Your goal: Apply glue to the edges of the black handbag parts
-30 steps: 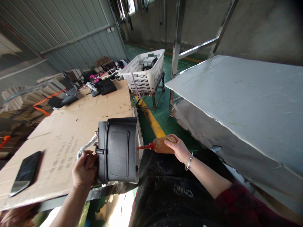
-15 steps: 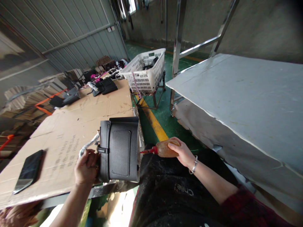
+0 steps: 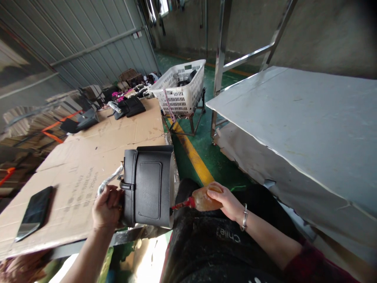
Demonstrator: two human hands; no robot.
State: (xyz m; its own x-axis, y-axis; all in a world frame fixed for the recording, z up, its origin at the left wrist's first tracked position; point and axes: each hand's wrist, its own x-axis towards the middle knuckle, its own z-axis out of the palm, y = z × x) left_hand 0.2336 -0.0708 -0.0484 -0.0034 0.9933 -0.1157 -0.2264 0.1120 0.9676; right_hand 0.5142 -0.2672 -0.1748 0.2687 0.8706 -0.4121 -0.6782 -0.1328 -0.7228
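L hand grip closed on black bag, R hand squeezing glue bottle, apron reads "Chile"

The handbag is plain black. The squeeze bottle is amber with a red nozzle. Brown cardboard covers the desk. The basket is white lattice. The floor is green with a yellow stripe.

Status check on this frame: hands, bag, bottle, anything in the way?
Left hand grips black bag at its handle end. Right hand holds amber squeeze bottle, red nozzle at bag's lower edge. Nothing between them.
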